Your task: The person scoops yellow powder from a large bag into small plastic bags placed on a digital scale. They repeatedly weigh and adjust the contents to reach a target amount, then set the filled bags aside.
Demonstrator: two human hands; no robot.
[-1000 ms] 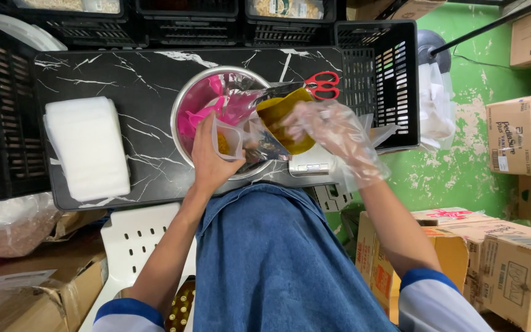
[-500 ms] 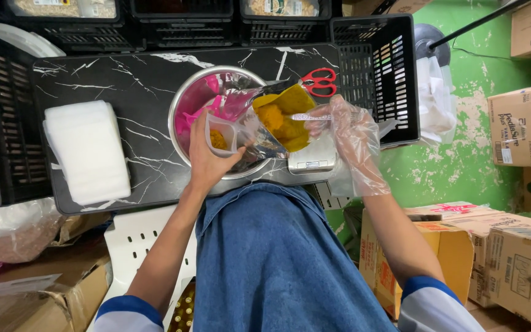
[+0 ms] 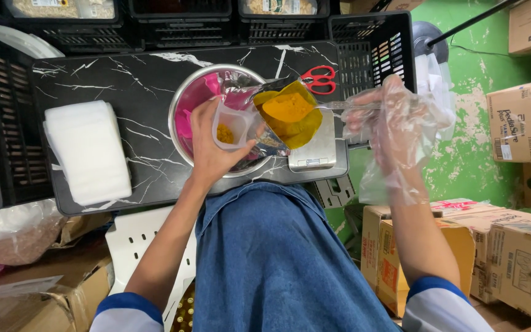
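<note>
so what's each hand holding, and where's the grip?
Left hand holds a small clear bag by its lower side. Gloved right hand holds a spoon by the handle end.

Small clear bag (image 3: 233, 127) with yellow powder, beside open tilted pouch (image 3: 284, 117), above steel bowl (image 3: 182, 104).

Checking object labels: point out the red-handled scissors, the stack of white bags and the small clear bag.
red-handled scissors (image 3: 319, 79), head view, on the handles.
stack of white bags (image 3: 87, 151), head view, top sheet's middle.
small clear bag (image 3: 232, 126), head view, its front wall.

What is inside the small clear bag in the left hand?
The small clear bag holds a little yellow powder at its bottom. The left hand covers its lower edge, so more cannot be seen.
</note>
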